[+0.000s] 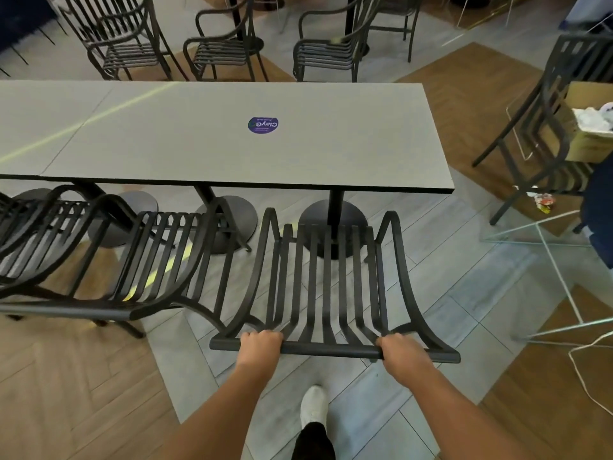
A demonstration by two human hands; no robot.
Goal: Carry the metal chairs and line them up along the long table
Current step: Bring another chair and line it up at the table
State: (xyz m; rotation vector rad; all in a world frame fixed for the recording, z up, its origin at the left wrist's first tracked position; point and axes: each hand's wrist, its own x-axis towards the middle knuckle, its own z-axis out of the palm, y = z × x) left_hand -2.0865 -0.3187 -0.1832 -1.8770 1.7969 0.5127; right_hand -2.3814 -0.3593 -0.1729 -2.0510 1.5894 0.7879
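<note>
Footing: A white shoe [312, 406] steps onto the grey floor tiles [464, 287] directly behind the chair, between the person's two outstretched forearms.

Left hand: The left hand [261, 345] curls over the top rail [331, 349] of the black slatted metal chair [326, 283], fingers wrapped round the bar left of centre.

Right hand: The right hand [399, 351] grips the same rail right of centre, fingers closed round it, so the load looks evenly shared.

Chair in hand: It faces the long grey table [232, 134], armrests rising on each side, its front near the table's round pedestal base [333, 227] at the right-hand end. Whether its legs touch the floor cannot be told.

Neighbouring chair: A matching chair [166, 260] stands just to the left, its armrest close to the held chair's left side; another sits further left.

Step in hand: Likely the final placement. Done well, it calls for keeping the rail level, setting the back in line with the neighbours' backs, leaving a similar gap, and keeping the front legs off the pedestal.

Table: A round purple sticker [263, 125] marks the top.

Far side: More metal chairs [225, 44] stand beyond the table; a cardboard box [587, 127] rests on a chair at right.
</note>
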